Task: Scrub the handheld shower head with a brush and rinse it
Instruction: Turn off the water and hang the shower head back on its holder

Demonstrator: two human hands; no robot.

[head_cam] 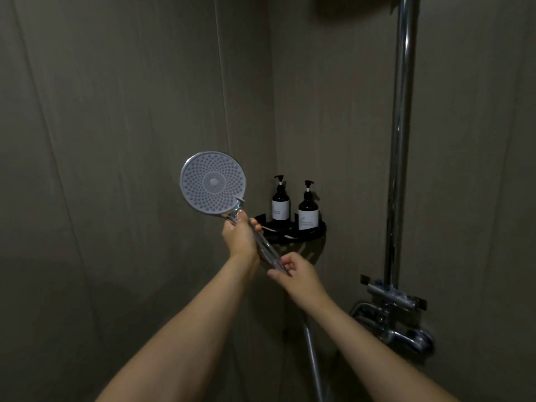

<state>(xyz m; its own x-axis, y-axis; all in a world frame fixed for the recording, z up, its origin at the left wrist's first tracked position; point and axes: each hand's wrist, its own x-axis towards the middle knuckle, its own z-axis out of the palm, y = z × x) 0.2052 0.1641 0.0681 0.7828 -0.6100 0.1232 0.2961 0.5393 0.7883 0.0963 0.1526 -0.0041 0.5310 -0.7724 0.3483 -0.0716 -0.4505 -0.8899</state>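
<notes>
The shower head (213,182) is being held up in front of the grey wall (116,111), its round white nozzle face turned toward the camera and tilted, with the chrome handle slanting down to the right. The upper part of the handle, just below the round face, is being grasped by the left hand (240,236), with the thumb laid along the handle and the fingers wrapped behind it. The lower end of the handle is being pinched by the right hand (293,272), the fingers closed loosely around it. A metal hose (313,358) is being seen hanging down below the right wrist; its joint with the handle is hidden by the hand.

Behind the hands, in the corner of the walls, two dark pump bottles (280,203) with pale labels are being carried upright, side by side, on a black corner shelf (307,232). Well to the right, a chrome vertical pipe (401,140) is being shown running down to the mixer tap (400,323).
</notes>
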